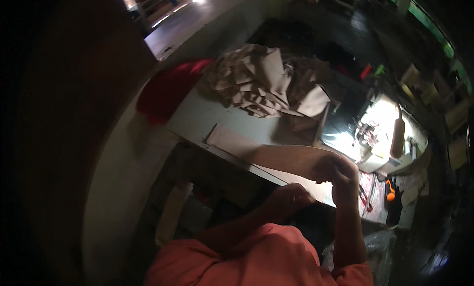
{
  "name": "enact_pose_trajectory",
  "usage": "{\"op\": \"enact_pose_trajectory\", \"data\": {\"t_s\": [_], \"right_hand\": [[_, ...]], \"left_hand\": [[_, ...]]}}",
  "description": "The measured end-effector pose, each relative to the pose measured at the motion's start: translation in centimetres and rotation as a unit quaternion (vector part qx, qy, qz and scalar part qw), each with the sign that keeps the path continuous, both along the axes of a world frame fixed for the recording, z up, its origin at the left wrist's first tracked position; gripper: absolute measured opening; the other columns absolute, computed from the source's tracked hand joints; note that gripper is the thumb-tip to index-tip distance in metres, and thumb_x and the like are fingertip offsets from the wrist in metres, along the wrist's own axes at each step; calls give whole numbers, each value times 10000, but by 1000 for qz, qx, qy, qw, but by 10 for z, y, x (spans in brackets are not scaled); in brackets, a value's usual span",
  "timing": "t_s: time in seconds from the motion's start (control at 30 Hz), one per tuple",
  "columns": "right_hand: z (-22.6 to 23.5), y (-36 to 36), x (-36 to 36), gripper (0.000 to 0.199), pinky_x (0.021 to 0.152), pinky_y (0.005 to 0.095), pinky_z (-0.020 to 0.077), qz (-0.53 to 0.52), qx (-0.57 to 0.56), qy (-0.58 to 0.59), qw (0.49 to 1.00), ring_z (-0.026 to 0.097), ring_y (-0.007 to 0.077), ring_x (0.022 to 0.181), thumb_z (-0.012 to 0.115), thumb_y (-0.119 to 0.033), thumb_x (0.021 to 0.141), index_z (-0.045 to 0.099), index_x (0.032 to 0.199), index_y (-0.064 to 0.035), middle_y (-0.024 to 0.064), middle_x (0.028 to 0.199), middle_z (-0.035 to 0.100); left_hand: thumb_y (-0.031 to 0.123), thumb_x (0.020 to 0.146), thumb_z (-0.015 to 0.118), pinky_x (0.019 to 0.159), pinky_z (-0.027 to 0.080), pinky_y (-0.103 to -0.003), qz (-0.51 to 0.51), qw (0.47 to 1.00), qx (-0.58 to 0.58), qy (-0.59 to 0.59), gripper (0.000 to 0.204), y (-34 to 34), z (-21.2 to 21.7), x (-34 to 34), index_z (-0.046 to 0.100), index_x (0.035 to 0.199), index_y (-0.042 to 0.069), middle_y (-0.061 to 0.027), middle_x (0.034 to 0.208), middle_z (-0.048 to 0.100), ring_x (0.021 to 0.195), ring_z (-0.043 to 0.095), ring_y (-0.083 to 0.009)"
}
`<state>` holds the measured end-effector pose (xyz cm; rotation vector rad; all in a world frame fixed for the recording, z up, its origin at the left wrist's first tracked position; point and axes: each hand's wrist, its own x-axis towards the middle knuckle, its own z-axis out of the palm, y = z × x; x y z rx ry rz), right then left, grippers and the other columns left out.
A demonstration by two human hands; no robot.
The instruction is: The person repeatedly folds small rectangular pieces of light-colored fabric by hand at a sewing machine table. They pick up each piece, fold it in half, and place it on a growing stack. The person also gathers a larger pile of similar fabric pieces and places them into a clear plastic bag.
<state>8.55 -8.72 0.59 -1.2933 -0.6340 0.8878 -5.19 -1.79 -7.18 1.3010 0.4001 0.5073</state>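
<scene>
My right hand point(342, 171) is closed on the right end of a long tan strip of cloth or leather point(289, 157). The strip runs leftward from it, and its paler far end lies along the front edge of the grey table point(190, 113). My left hand point(295, 194) is just below and left of the right one, at the table's front edge. Its fingers are curled together, and whatever they may hold cannot be made out. A pale, brightly lit piece point(321, 189) shows between the two hands.
A heap of tan cut pieces point(256, 81) covers the table's back. To the right stands a lit machine with metal parts point(368, 133). Red-handled tool point(366, 202) and a black tool with an orange part point(390, 194) lie near it. Red cloth point(170, 91) is at left.
</scene>
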Motion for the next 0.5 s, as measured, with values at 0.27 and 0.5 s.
{"op": "enact_pose_trajectory", "data": {"t_s": [0.27,0.5], "right_hand": [[-43,-34,8,92,451,233,439,-46,10,112,993,525,117,507,543,-82,788,491,796,-5,57,644,543],[-61,-37,9,129,557,257,459,-34,14,169,985,532,128,590,523,-137,814,483,850,-20,51,693,537]], "left_hand": [[324,839,476,933,334,-352,393,837,-254,-283,508,160,-31,-54,361,1196,-18,-135,1156,455,1109,421,-245],[200,877,415,880,370,-318,255,916,251,181,310,93,21,-11,501,1103,5,-107,1100,533,1033,490,-208]]}}
